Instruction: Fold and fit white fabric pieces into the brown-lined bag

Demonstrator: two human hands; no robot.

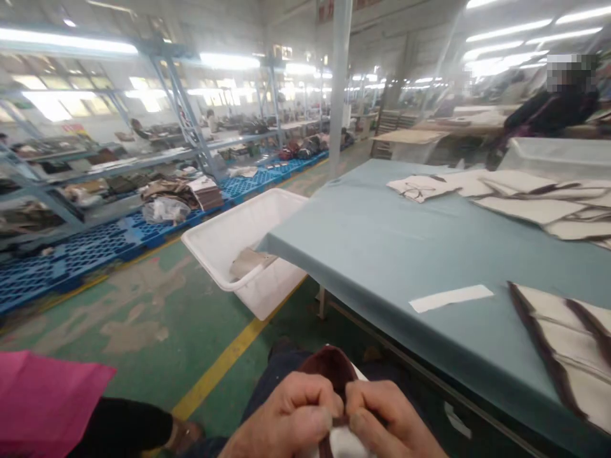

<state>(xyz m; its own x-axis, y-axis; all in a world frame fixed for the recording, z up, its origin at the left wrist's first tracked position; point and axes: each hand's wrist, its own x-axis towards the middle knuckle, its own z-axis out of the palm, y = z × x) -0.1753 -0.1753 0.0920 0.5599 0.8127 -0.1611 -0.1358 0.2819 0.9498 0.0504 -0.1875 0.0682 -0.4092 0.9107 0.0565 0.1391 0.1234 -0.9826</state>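
Note:
Both hands are close together over my lap at the bottom of the view. My left hand (298, 413) pinches the dark maroon edge of a fabric piece (329, 369) between thumb and fingers. Beside it, my right hand (382, 416) grips the same edge, thumb and fingertips closed. White material shows below and to the right of the maroon part. What kind of article it is cannot be told, since the hands cover much of it.
A blue-grey covered table (358, 222) stands to the right, bearing cream pieces with dark edges (534, 210), more stacked pieces (563, 343) and a white strip (451, 298). A white tub (224, 235) sits past its corner. Someone's pink garment (48, 401) is at lower left.

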